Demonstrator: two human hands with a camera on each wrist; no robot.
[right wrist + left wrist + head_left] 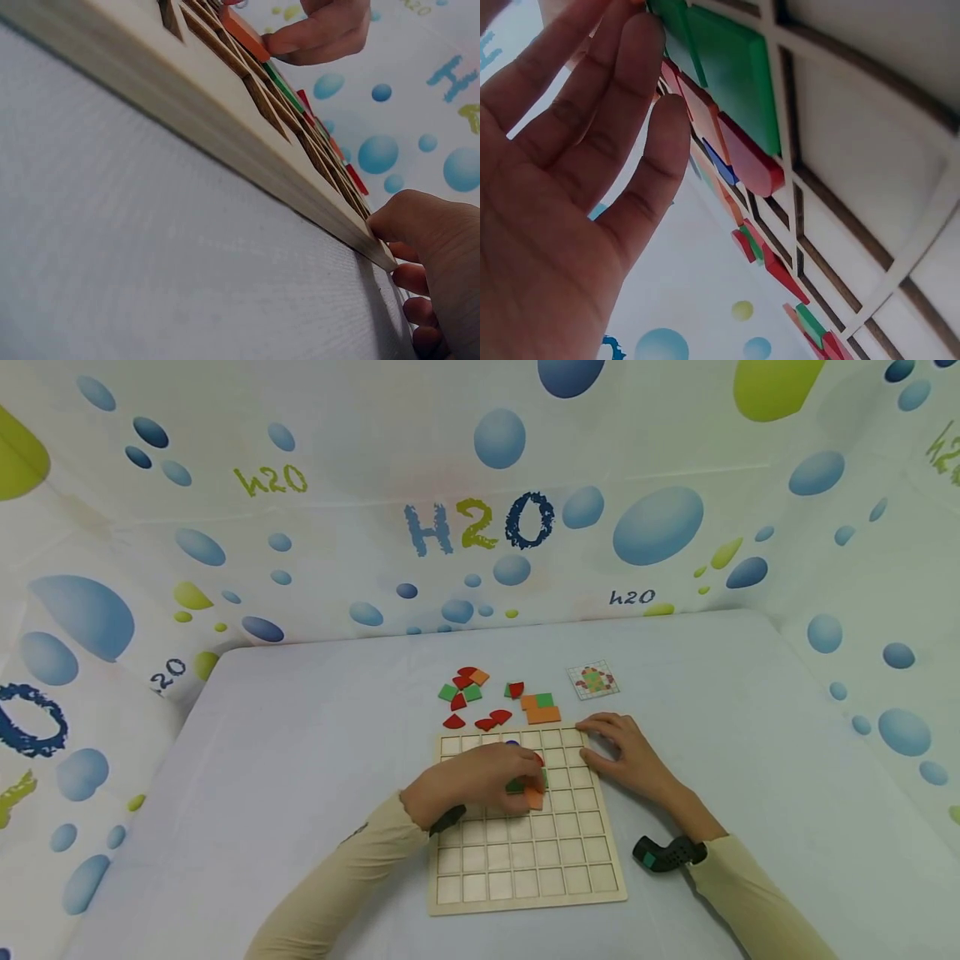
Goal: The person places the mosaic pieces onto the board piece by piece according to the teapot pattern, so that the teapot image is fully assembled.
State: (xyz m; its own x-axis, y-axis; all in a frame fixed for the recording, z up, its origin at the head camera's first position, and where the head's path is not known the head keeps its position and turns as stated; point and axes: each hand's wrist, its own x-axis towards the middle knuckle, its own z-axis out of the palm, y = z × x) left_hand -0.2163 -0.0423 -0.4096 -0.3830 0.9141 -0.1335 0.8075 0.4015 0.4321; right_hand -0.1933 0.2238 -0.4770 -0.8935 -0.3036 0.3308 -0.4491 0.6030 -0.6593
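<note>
A wooden grid board (pixel 525 885) lies on the table with several colored tiles in its upper middle cells. Over it, my left hand (pixel 487 774) pinches an orange square tile (pixel 533 798) between thumb and fingers. Close by are green tiles (pixel 731 71), a red rounded tile (pixel 750 161) and a blue piece (pixel 720 161), partly hidden by the hand in the head view. At the upper right corner, my right hand (pixel 626 756) holds the board's edge, thumb on the side rim (pixel 330 199) and fingers around the corner.
Behind the board lie loose red quarter-circle tiles (pixel 453 722), green tiles (pixel 472 692) and orange tiles (pixel 543 715). A small pattern card (pixel 593 680) sits at the back right. A printed white cloth (pixel 337 568) hangs behind the table.
</note>
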